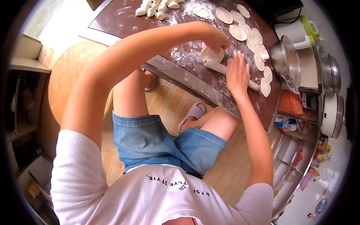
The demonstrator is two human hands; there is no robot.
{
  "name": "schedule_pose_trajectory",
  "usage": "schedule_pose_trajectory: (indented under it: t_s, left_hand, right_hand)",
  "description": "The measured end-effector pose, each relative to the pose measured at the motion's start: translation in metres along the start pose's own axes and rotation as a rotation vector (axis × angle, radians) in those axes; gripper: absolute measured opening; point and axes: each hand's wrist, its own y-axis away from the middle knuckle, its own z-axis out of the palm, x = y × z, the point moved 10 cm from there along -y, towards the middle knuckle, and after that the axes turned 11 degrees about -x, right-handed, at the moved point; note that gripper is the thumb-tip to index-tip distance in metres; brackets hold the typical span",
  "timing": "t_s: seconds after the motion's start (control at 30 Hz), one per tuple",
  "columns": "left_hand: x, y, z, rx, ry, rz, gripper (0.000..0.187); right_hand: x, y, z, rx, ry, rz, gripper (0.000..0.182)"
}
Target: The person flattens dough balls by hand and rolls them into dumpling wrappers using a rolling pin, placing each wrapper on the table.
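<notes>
My left hand (217, 40) is closed, its curled fingers on the far edge of a round dough wrapper (210, 53). A pale wooden rolling pin (215, 66) lies against the near side of that wrapper. Flat across the pin rests my right hand (238, 75), its fingers stretched out and not wrapped round it. Thin rolled wrappers (258, 48) spread over the table just beyond my right hand, several of them overlapping. Small dough pieces (151, 12) are grouped at the far left of the table, near loose white flour (198, 10).
The dark brown table (262, 108) is dusted with flour, its near edge just above my knees. Metal bowls (287, 62) stand on a shelf unit at the right, near a white-and-green appliance (296, 33). A round wooden stool (75, 71) is at my left.
</notes>
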Motion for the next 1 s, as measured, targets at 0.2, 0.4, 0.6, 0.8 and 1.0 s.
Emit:
schedule_pose_trajectory:
  t_s: [0.2,0.4,0.6,0.8,1.0]
  left_hand:
    - [0.003,-0.003,-0.001,-0.189,-0.155,-0.132,0.03]
    - [-0.001,-0.011,0.01,-0.078,0.091,0.034,0.025]
    - [0.013,-0.007,-0.002,-0.069,-0.19,0.055,0.021]
    - [0.011,-0.009,0.008,-0.144,-0.238,0.027,0.021]
    - [0.006,-0.005,-0.005,0.008,-0.086,0.087,0.021]
  right_hand:
    - [0.008,-0.045,-0.006,-0.019,-0.036,0.088,0.052]
    - [-0.007,0.028,-0.002,-0.061,-0.051,-0.017,0.052]
    - [0.008,-0.057,-0.007,-0.028,0.001,0.096,0.054]
    - [-0.011,0.031,0.003,-0.156,-0.086,-0.028,0.053]
    - [-0.002,-0.038,-0.006,-0.046,0.03,0.027,0.05]
